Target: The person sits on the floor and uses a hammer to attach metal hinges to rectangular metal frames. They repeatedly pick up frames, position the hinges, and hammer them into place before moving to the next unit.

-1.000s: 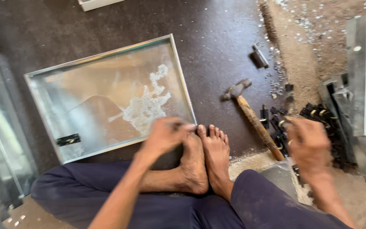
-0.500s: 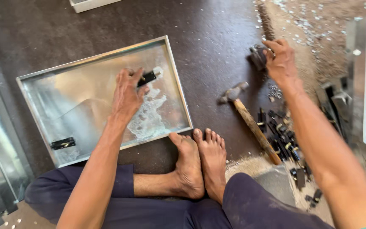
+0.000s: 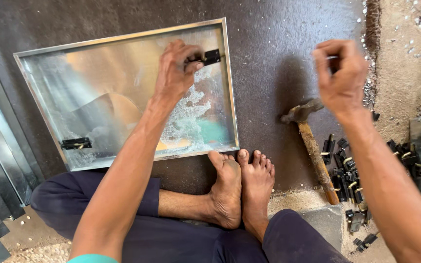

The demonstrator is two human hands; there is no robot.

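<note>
Left hand arm outstretched, fingers pinched on black latch over metal tray; right hand raised, curled closed, hammer below it.

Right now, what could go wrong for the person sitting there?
The bare feet rest right by the metal tray, so its thin edge might scrape them. The left hand pinches a small black latch at the tray's rim and could slip. The hammer and loose latches lie close by the feet, easy to knock or step on.
</note>
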